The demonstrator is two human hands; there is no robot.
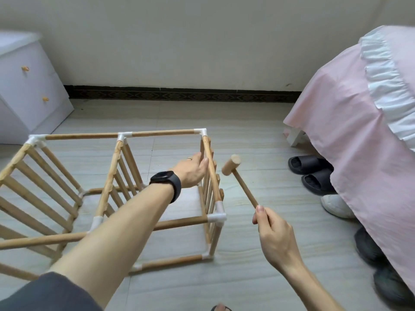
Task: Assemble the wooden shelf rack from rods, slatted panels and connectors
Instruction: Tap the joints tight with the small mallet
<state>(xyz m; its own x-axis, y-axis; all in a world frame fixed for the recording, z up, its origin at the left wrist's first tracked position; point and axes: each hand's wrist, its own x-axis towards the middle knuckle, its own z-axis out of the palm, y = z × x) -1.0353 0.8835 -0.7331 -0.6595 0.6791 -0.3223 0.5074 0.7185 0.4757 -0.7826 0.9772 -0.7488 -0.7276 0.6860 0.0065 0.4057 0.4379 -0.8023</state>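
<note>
i judge the rack (157, 133) nearly built, lying on its side on the floor (247, 277), my left hand (195, 169) gripping its end panel (212, 173) while my right hand (272, 230) holds the mallet (232, 167) to seat remaining joints

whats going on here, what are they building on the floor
A person is putting together a wooden rack, which lies on its side on the floor. The left hand grips the end panel near its top, apparently to steady it. The right hand holds a wooden mallet raised just beside that panel, not touching it. White connectors already join the rods and slatted panels, so a tap on a joint looks likely next.
</note>
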